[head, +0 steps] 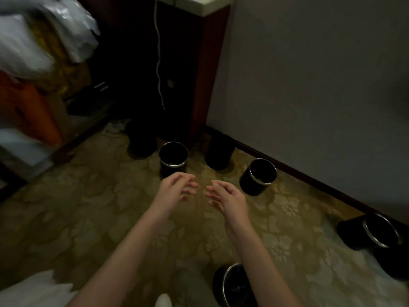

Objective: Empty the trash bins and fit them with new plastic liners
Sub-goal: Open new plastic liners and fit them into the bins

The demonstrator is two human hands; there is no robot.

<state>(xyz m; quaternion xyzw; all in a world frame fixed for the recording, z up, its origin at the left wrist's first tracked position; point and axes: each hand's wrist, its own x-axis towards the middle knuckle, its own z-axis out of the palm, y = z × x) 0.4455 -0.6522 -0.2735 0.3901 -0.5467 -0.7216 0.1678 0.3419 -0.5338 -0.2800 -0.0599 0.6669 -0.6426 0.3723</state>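
head-worn view, angled floorward (wide-angle)

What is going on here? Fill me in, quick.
A person is reaching both bare hands out over a patterned yellowish carpet, the left hand and right hand open and holding nothing. Several small black round bins with metal rims stand around; the nearest ahead shows no liner. None is being touched.

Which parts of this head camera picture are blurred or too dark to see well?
Head view: the white plastic bags at the upper left are smeared by motion blur; the cabinet recess behind the bins is almost black; both hands are fairly sharp; the wall skirting bends from wide-angle distortion.
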